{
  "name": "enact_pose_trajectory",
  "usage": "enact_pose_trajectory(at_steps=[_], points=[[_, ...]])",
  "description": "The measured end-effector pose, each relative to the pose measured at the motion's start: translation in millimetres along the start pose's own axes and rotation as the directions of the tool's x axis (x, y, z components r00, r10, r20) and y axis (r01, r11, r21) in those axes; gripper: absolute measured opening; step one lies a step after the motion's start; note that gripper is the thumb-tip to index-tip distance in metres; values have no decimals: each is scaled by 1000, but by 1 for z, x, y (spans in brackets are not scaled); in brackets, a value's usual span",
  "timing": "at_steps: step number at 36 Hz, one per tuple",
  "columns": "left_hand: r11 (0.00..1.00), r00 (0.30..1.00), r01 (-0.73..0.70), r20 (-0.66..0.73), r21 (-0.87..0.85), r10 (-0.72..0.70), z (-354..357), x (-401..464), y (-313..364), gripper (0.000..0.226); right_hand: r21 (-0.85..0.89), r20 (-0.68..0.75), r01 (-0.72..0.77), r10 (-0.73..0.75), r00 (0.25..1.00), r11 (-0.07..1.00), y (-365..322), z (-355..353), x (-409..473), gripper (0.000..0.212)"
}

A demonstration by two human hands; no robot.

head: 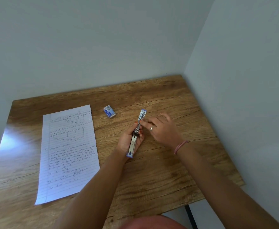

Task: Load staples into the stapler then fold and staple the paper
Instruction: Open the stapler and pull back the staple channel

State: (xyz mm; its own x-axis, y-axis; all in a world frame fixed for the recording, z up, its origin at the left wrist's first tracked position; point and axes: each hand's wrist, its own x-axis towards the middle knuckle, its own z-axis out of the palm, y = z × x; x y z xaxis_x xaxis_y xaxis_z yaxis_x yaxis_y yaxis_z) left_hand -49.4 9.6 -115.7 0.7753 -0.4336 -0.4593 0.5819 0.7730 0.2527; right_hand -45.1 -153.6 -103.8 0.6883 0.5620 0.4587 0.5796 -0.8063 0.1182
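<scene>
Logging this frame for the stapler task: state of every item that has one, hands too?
Blue and silver metal stapler: swung fully open, held above the table.
Small blue staple box: lying on the wooden table, looks closed.
Lined handwritten paper sheet: flat, unfolded, unstapled.
Left hand: grips the stapler.
Right hand: fingertips at the stapler's open channel; any staples held are too small to see.

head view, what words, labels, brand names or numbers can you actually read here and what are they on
Nothing reads for certain.
Lined paper: handwritten notes with small diagrams, too blurred to quote.
Staple box: blue label with white print, too small to read.
Stapler, held in the left hand with the right hand at it: no lettering visible.
</scene>
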Motion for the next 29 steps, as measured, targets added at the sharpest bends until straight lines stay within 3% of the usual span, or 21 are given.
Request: enact_pose_trajectory(at_steps=[4,7,9,11,13,14,16,21,25,27,29], points=[[1000,999,-2,-32,28,3,0,-1,0,23,175,35,-40,35,999,984,0,-7,1,37],[998,999,-6,-48,59,9,1,-3,0,21,474,120,-289,265,957,832,-1,-10,-1,43],[998,999,-8,-46,66,11,3,-4,-1,29,665,236,-533,530,815,523,-7,-10,-2,37],[997,999,-14,-47,69,18,3,-5,-1,33,783,450,-622,684,574,7,-17,-11,-1,30],[998,999,-20,-47,66,23,2,-4,-2,31,727,668,-537,625,404,-429,-27,-10,0,22],[998,999,-23,-43,67,26,2,-5,-2,29,667,743,-480,557,371,-570,-31,-10,1,18],[995,998,-37,-48,93,41,3,-5,-3,25,566,816,-355,443,372,-744,-38,-9,1,17],[936,979,-134,-102,325,175,3,-8,-2,18,425,857,-133,351,377,-895,-41,-9,7,31],[764,959,-234,14,602,283,9,-14,5,18,348,881,-72,299,368,-935,-43,-7,14,32],[593,941,-282,97,754,325,14,-17,11,21,317,885,-40,280,373,-948,-42,-7,18,31],[244,894,-332,221,911,389,18,-19,17,27,295,885,3,274,376,-956,-42,-6,21,29]])
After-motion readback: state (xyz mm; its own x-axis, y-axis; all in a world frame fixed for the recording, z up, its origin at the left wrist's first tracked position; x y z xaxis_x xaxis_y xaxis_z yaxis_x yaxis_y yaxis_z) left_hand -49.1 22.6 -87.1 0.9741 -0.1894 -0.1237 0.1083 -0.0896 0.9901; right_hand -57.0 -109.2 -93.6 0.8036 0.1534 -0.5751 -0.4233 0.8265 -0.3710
